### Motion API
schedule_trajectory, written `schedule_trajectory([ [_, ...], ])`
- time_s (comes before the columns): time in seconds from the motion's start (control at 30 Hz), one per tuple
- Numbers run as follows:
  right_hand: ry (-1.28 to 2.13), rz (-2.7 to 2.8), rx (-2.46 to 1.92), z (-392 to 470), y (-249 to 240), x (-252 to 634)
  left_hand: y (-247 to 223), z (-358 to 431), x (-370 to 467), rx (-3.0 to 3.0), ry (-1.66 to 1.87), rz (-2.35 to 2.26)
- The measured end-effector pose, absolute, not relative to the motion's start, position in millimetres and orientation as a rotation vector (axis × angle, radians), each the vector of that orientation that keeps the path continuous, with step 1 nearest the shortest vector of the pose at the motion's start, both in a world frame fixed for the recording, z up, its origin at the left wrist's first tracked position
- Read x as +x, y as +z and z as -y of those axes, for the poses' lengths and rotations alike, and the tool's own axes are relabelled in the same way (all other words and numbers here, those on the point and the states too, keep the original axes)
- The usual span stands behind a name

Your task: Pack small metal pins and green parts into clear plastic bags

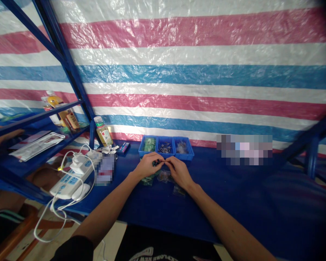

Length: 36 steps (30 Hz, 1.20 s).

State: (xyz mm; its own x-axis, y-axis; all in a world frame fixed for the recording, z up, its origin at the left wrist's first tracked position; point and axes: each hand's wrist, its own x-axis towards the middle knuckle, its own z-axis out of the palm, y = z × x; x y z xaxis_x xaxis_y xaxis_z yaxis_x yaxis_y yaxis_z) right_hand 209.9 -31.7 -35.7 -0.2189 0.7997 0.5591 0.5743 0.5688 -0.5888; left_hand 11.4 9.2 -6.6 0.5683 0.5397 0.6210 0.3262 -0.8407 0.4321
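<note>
My left hand (150, 165) is closed around a small dark piece with a green tint (157, 162), partly hidden by the fingers. Its tip meets the pinched fingertips of my right hand (179, 171); what those fingertips hold is too small to make out. Just behind both hands stand three joined blue bins. Green pieces fill the left bin (140, 149), dark metal pieces like screws the middle bin (165, 153), and clear small pieces the right bin (185, 157). Below my hands lie green packets (147, 181) and clear plastic bags (164, 176), with another small bag (179, 191) under my right wrist.
A white power strip (67, 185) with plugs and looping cables lies at the left on the blue table (222, 203). Near it stand a drink bottle (103, 132) and a small blue box (124, 148). Blue metal frame posts rise on both sides; striped sheeting (195, 83) hangs behind.
</note>
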Motion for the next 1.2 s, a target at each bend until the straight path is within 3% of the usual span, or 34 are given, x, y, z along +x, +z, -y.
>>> schedule_trajectory([
  [1.2,0.298,1.928,-1.135,32.0,-37.3,209.4,-8.6,-14.3,9.4,2.496,1.035,-0.791],
])
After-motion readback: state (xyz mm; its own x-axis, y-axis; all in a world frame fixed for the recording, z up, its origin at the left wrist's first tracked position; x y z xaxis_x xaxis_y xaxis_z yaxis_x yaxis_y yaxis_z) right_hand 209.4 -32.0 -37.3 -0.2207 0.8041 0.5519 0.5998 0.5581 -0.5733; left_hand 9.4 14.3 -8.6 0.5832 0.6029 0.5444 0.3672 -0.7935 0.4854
